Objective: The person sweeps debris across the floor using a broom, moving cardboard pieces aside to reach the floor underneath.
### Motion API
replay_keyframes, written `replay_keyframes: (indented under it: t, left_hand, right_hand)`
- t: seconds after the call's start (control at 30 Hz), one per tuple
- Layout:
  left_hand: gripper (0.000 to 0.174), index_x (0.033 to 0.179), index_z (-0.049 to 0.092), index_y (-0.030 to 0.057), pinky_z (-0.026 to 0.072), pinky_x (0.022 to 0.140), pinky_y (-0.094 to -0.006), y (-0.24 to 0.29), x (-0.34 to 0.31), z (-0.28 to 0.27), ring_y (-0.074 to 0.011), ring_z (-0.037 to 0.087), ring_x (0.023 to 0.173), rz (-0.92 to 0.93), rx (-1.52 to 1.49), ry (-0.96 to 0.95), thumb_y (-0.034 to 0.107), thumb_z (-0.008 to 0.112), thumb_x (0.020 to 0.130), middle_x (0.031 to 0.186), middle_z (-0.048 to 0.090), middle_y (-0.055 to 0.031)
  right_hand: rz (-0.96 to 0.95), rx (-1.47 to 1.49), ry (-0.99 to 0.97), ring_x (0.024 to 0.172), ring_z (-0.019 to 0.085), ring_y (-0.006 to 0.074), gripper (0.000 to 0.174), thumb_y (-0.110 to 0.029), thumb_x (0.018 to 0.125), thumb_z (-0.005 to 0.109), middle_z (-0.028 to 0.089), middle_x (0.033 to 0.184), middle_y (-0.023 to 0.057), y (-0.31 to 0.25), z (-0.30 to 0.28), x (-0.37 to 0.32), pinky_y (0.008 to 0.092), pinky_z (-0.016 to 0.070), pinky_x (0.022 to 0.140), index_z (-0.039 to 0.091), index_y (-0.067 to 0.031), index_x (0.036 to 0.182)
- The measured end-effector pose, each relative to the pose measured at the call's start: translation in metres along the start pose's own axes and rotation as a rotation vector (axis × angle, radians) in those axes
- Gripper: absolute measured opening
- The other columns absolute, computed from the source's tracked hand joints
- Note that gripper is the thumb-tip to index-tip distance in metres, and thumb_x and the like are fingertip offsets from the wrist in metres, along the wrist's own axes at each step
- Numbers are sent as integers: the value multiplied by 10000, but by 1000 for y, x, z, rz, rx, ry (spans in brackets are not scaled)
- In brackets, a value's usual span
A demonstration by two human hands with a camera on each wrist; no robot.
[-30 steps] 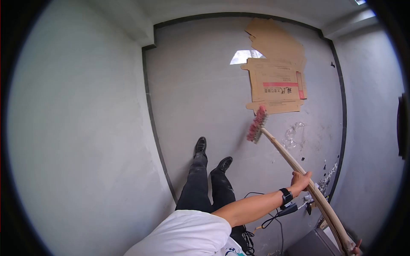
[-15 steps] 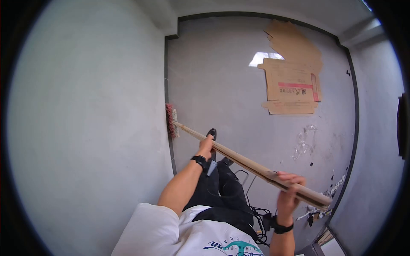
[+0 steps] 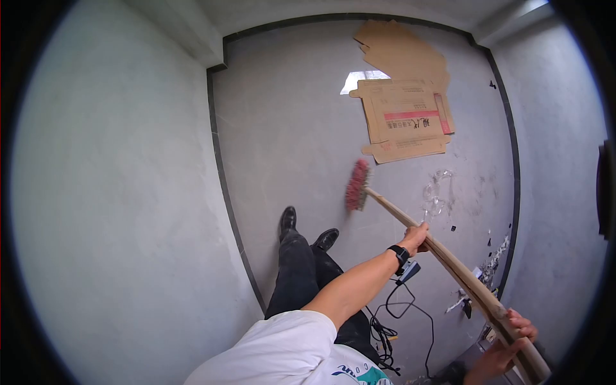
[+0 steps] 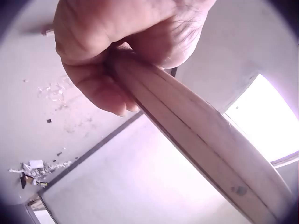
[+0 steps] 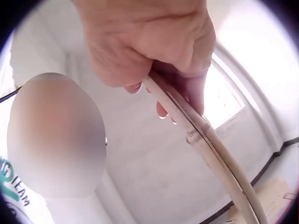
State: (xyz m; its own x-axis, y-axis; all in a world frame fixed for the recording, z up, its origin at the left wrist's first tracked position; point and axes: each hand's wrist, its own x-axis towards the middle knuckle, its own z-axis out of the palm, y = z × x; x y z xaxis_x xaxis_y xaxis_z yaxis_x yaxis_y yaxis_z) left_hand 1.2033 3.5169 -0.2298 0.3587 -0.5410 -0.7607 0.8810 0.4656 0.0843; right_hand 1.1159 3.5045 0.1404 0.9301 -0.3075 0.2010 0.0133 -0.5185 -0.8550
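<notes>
A broom with red bristles [image 3: 357, 186] and a long split wooden handle [image 3: 459, 273] slants across the head view, its bristles at the floor just below the cardboard. My left hand [image 3: 417, 237] grips the handle partway down, fingers wrapped round it; the left wrist view shows this hand [image 4: 117, 46] curled over the cracked wood. Higher up, near the handle's top end, my right hand [image 3: 510, 340] holds it. In the right wrist view the right hand [image 5: 154, 46] closes round the handle [image 5: 205, 144], which has a knot and a long crack.
Flattened cardboard [image 3: 407, 125] lies on the grey floor [image 3: 276, 135]. White scraps and dark bits [image 3: 494, 260] lie along the right wall. Black cables [image 3: 385, 337] trail beside the person's legs. A plain wall [image 3: 122, 212] rises on the left. Black shoes [image 3: 289, 219] stand on the floor.
The broom head swept from below the cardboard left to the wall base, then came back right to mid-floor. Both hands moved with the handle and keep holding it.
</notes>
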Motion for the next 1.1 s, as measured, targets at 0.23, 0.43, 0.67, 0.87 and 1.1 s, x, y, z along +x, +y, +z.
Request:
replay_keyframes:
  t: [0.23,0.43,0.67,0.87,1.1]
  left_hand:
    - [329,750,531,8,515,470,-334,102,-62,49,-193,585,520,119,-91,-116,331,497,804,658,568,-93]
    - [324,692,524,-22,516,441,-315,248,-114,-46,-180,600,546,384,-220,161,285,565,788,644,565,-95]
    - [344,776,501,17,486,499,-353,408,-130,-289,-182,553,583,441,-389,630,358,539,787,691,537,-73]
    - [392,927,518,17,515,573,-393,475,-67,-282,-217,581,691,343,-291,475,388,493,806,861,558,-105]
    - [300,774,567,21,447,431,-294,589,-142,-126,-164,572,568,268,-154,232,318,570,741,692,576,-78]
  right_hand:
    - [-382,-41,-7,798,569,316,308,-363,922,459,588,873,157,-83,34,48,477,468,793,464,-55,926]
    - [-272,325,-112,848,588,361,257,-301,920,472,595,874,172,-88,115,144,484,489,801,461,-44,912]
    - [136,473,-407,951,568,286,298,-343,920,475,578,912,162,-53,406,221,455,403,901,388,-59,928]
    - [-51,275,-362,928,558,292,323,-357,922,466,553,868,140,-85,466,231,474,399,909,403,-42,952]
    - [-312,103,-396,998,524,261,388,-445,901,466,525,919,90,-187,405,324,449,366,948,418,-69,986]
